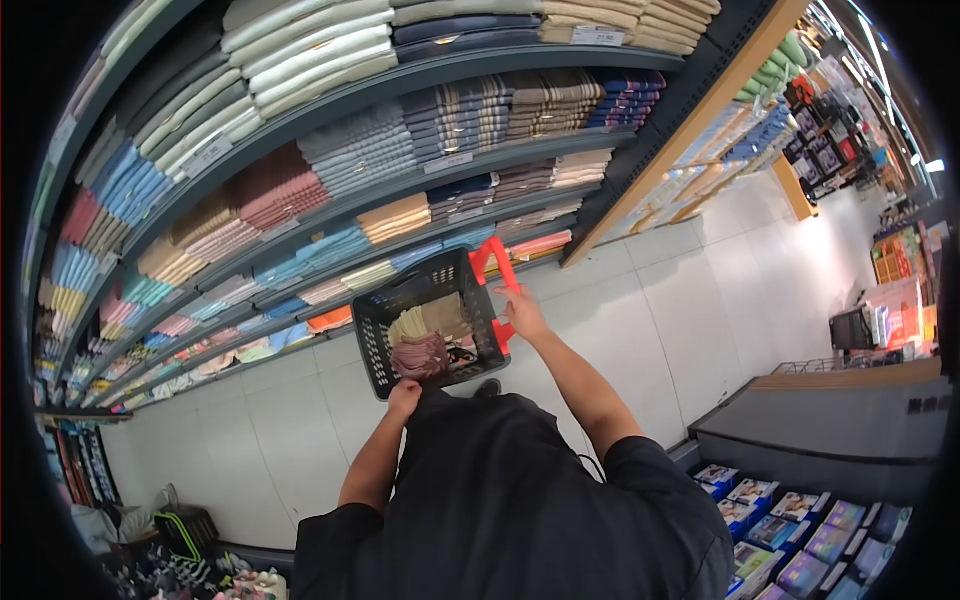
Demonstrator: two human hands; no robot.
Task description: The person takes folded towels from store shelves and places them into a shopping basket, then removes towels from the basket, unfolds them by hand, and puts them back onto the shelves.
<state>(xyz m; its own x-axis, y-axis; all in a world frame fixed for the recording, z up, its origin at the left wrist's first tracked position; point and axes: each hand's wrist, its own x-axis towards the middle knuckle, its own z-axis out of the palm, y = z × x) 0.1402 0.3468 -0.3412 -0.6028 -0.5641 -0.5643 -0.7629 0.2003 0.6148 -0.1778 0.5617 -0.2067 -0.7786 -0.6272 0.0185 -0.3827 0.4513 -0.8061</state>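
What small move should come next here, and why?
Probably tuck the mauve cloth deeper into the basket with the left hand: the cloth lies bunched at the near side, close to that hand, while the right hand holds the red handle.

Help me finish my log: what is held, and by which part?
The right hand holds the basket by its red handle. Whether the left hand grips the mauve cloth or the rim cannot be told.

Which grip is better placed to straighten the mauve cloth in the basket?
Left, I'd judge. The left grip is close by the mauve cloth, at the near side of the black basket, while the right grip is occupied holding the red handle.
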